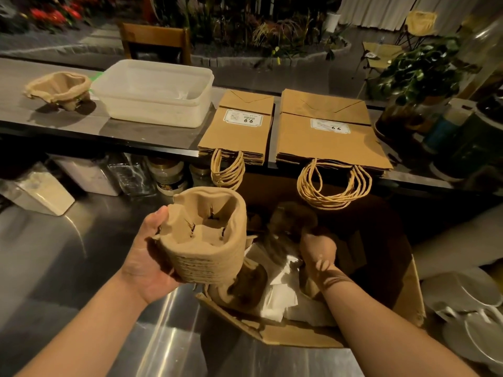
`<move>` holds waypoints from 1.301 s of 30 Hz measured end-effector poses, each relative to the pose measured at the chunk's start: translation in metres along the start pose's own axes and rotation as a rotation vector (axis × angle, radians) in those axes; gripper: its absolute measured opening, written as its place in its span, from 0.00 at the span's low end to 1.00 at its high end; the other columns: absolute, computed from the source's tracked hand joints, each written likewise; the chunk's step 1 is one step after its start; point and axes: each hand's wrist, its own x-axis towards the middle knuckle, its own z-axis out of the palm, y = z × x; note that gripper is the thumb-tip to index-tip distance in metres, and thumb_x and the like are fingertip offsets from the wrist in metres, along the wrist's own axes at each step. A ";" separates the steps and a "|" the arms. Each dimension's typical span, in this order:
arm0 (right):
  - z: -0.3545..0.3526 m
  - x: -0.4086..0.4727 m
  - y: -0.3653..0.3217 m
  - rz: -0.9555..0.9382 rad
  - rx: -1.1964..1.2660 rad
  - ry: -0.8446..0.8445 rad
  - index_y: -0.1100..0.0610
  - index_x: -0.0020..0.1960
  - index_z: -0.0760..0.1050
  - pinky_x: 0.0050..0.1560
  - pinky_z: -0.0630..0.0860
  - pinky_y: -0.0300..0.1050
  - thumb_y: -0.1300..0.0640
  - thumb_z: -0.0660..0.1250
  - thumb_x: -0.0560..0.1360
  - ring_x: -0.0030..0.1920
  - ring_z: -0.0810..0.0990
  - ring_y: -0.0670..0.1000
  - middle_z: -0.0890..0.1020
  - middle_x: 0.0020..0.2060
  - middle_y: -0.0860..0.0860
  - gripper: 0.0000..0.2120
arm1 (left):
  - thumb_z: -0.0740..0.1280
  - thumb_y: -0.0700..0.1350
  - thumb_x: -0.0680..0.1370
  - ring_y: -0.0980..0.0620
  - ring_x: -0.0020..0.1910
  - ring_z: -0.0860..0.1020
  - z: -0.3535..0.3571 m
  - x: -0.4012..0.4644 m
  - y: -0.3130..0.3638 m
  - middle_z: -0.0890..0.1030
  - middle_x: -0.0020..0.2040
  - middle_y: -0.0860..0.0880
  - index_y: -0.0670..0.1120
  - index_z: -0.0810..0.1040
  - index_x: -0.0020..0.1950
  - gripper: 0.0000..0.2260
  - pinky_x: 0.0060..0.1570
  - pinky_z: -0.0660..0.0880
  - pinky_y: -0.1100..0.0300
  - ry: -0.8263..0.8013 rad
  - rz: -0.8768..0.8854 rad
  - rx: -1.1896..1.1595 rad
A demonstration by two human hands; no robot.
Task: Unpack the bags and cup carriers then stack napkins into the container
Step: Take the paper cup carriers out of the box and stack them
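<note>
A stack of moulded brown pulp cup carriers (206, 238) is tilted, its cup wells facing up and toward the camera, gripped from the left side over the steel surface (81, 268). A second, smaller stack of carriers (58, 88) sits on the raised surface at far left, just beside a translucent white plastic container (155, 91). To the container's right lie two flat piles of brown paper bags (239, 126) and (326, 131), labels up, twisted handles hanging over the near edge.

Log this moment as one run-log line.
left hand: holds stack of brown pulp cup carriers | right hand: inside brown cardboard box, grip blurred | clear plastic container: no napkins visible
</note>
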 end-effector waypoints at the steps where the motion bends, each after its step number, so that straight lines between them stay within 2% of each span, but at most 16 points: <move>1: -0.003 -0.005 -0.002 0.021 0.079 -0.048 0.61 0.50 0.76 0.44 0.75 0.45 0.51 0.65 0.82 0.40 0.79 0.55 0.82 0.45 0.58 0.13 | 0.53 0.64 0.84 0.32 0.77 0.63 0.003 0.001 0.003 0.63 0.79 0.33 0.43 0.60 0.82 0.33 0.76 0.53 0.38 0.081 0.015 0.049; 3: -0.004 -0.021 -0.003 0.047 0.178 -0.214 0.62 0.54 0.72 0.37 0.81 0.45 0.52 0.67 0.82 0.36 0.85 0.54 0.84 0.42 0.57 0.12 | 0.70 0.65 0.75 0.34 0.67 0.76 0.011 0.002 0.002 0.75 0.71 0.35 0.47 0.74 0.74 0.34 0.66 0.71 0.36 0.070 -0.011 0.087; 4: -0.004 -0.029 -0.002 0.058 0.186 -0.300 0.59 0.57 0.68 0.37 0.83 0.46 0.52 0.67 0.81 0.37 0.87 0.55 0.84 0.46 0.58 0.13 | 0.77 0.65 0.67 0.36 0.61 0.81 0.014 0.000 0.000 0.80 0.67 0.37 0.49 0.80 0.69 0.36 0.58 0.78 0.39 0.067 -0.016 0.058; 6: 0.001 -0.035 0.006 0.033 0.205 -0.440 0.52 0.69 0.63 0.39 0.85 0.52 0.56 0.69 0.80 0.41 0.88 0.57 0.82 0.56 0.59 0.22 | 0.81 0.65 0.60 0.37 0.57 0.83 0.018 0.002 -0.001 0.81 0.65 0.38 0.50 0.82 0.67 0.39 0.53 0.80 0.41 0.060 0.014 -0.009; 8: 0.004 -0.040 0.012 0.014 0.248 -0.572 0.50 0.73 0.64 0.45 0.85 0.58 0.60 0.68 0.79 0.45 0.88 0.59 0.80 0.60 0.59 0.26 | 0.72 0.67 0.72 0.35 0.66 0.77 0.027 -0.002 0.003 0.75 0.72 0.36 0.47 0.76 0.73 0.36 0.66 0.72 0.37 0.181 -0.012 0.024; 9: 0.005 -0.045 0.012 0.001 0.234 -0.636 0.50 0.73 0.65 0.47 0.85 0.59 0.60 0.67 0.79 0.47 0.87 0.59 0.80 0.59 0.59 0.25 | 0.62 0.67 0.79 0.34 0.74 0.70 0.026 -0.008 0.002 0.68 0.76 0.35 0.45 0.69 0.78 0.35 0.74 0.61 0.36 0.224 -0.078 0.022; 11: 0.008 -0.051 0.011 -0.051 0.117 -0.704 0.50 0.71 0.66 0.46 0.85 0.55 0.60 0.66 0.79 0.47 0.87 0.57 0.81 0.56 0.57 0.23 | 0.45 0.66 0.84 0.34 0.80 0.57 0.015 -0.006 0.001 0.59 0.81 0.35 0.43 0.57 0.83 0.35 0.78 0.45 0.41 0.067 -0.072 -0.098; 14: 0.013 -0.057 0.006 -0.076 -0.058 -0.727 0.50 0.71 0.66 0.40 0.85 0.48 0.60 0.64 0.80 0.41 0.88 0.53 0.83 0.51 0.56 0.21 | 0.42 0.67 0.83 0.34 0.80 0.55 0.011 0.000 -0.001 0.57 0.81 0.35 0.43 0.54 0.83 0.37 0.77 0.40 0.42 -0.119 -0.129 -0.169; 16: 0.017 -0.057 0.008 -0.085 -0.155 -0.713 0.51 0.72 0.67 0.42 0.86 0.50 0.63 0.64 0.80 0.41 0.88 0.53 0.83 0.50 0.56 0.22 | 0.44 0.67 0.83 0.34 0.80 0.57 0.015 0.000 -0.005 0.58 0.81 0.35 0.43 0.57 0.83 0.37 0.77 0.41 0.41 -0.070 -0.109 -0.163; 18: 0.020 -0.056 0.012 -0.087 -0.250 -0.703 0.52 0.73 0.66 0.45 0.86 0.52 0.65 0.63 0.79 0.43 0.88 0.53 0.83 0.50 0.56 0.24 | 0.57 0.69 0.80 0.34 0.74 0.69 0.016 0.003 -0.002 0.69 0.77 0.36 0.45 0.69 0.78 0.36 0.74 0.57 0.34 0.023 -0.093 -0.135; 20: 0.023 -0.058 0.014 -0.086 -0.348 -0.703 0.52 0.74 0.65 0.48 0.86 0.51 0.65 0.63 0.79 0.44 0.87 0.53 0.83 0.49 0.55 0.25 | 0.74 0.68 0.66 0.37 0.61 0.82 0.026 0.003 -0.001 0.80 0.67 0.39 0.50 0.81 0.68 0.35 0.58 0.78 0.37 0.083 -0.057 -0.041; 22: 0.027 -0.057 0.016 -0.106 -0.481 -0.662 0.53 0.75 0.65 0.46 0.85 0.47 0.64 0.62 0.78 0.44 0.83 0.52 0.80 0.47 0.53 0.26 | 0.77 0.68 0.59 0.38 0.56 0.84 0.030 0.001 0.002 0.82 0.64 0.40 0.53 0.84 0.63 0.36 0.52 0.81 0.41 0.127 -0.007 0.024; 26: 0.037 -0.057 0.018 -0.162 -0.635 -0.653 0.56 0.74 0.66 0.37 0.74 0.38 0.63 0.62 0.80 0.43 0.76 0.49 0.76 0.46 0.52 0.23 | 0.77 0.69 0.59 0.38 0.58 0.83 0.035 -0.001 0.002 0.81 0.67 0.39 0.53 0.82 0.66 0.38 0.56 0.78 0.40 0.189 -0.008 0.066; 30: 0.036 -0.052 0.021 -0.078 -0.630 -0.764 0.57 0.64 0.73 0.47 0.79 0.42 0.63 0.63 0.78 0.47 0.79 0.50 0.80 0.49 0.54 0.15 | 0.66 0.70 0.70 0.36 0.60 0.81 0.035 0.000 0.002 0.80 0.68 0.39 0.53 0.82 0.66 0.31 0.58 0.76 0.39 0.251 0.001 0.029; 32: 0.036 -0.052 0.023 -0.034 -0.573 -0.836 0.56 0.63 0.74 0.46 0.79 0.41 0.61 0.62 0.79 0.49 0.82 0.49 0.82 0.51 0.53 0.13 | 0.58 0.68 0.74 0.37 0.58 0.82 0.035 0.001 0.002 0.81 0.66 0.39 0.53 0.85 0.62 0.29 0.58 0.77 0.40 0.284 -0.015 0.028; 39: 0.036 -0.051 0.026 -0.015 -0.348 -0.773 0.53 0.62 0.74 0.50 0.84 0.45 0.62 0.65 0.79 0.49 0.84 0.51 0.82 0.53 0.55 0.13 | 0.55 0.66 0.76 0.40 0.54 0.84 0.046 0.000 0.005 0.83 0.62 0.39 0.52 0.88 0.56 0.28 0.55 0.79 0.44 0.265 -0.039 0.086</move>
